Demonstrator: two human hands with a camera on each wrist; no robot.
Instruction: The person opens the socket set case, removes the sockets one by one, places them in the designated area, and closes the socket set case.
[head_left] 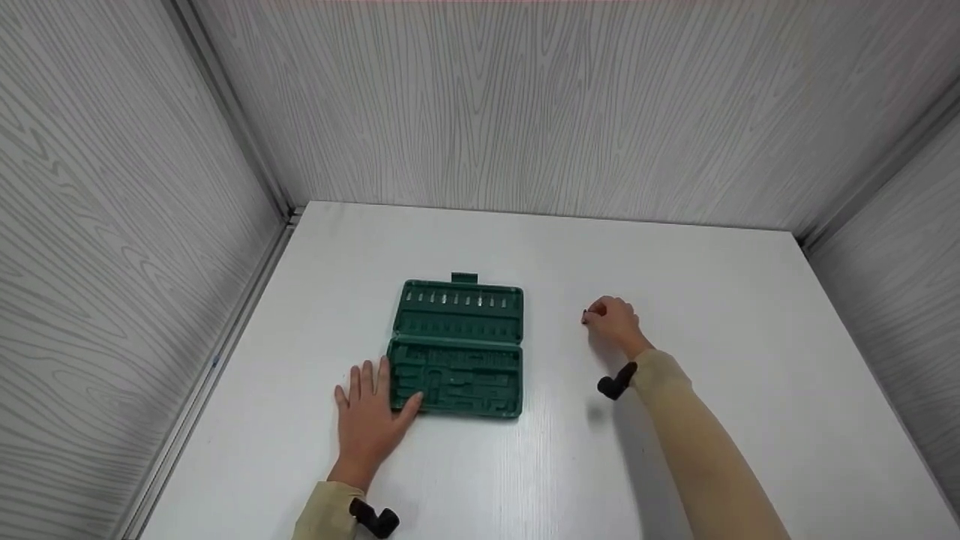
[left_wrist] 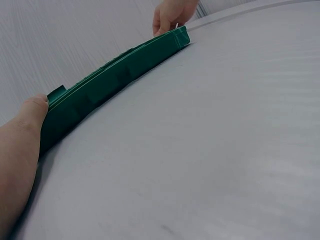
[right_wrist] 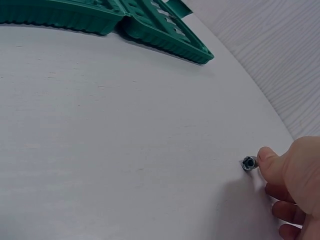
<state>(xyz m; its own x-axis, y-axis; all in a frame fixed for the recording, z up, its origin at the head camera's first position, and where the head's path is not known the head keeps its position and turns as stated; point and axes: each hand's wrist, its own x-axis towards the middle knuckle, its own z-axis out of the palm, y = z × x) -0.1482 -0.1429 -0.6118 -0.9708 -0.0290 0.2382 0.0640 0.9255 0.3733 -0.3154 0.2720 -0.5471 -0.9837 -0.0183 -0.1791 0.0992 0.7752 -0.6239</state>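
A green plastic socket-set case (head_left: 456, 381) lies unfolded on the table, its moulded lower tray nearest me. Silvery sockets (head_left: 456, 300) stand in a row in the far half. My left hand (head_left: 367, 424) rests beside the case's left edge with fingers spread, and its thumb touches the near edge. To the right of the case, my right hand (head_left: 616, 322) pinches a small metal socket (right_wrist: 249, 163) between thumb and fingers. In the right wrist view the socket's hollow end faces the camera, close to the tabletop.
The white table (head_left: 555, 465) reaches back to a grey wood-grain wall (head_left: 480, 105), with more panels at left and right. A green latch tab (head_left: 464, 277) sticks out from the case's far edge. Black devices (head_left: 617, 381) are strapped at both wrists.
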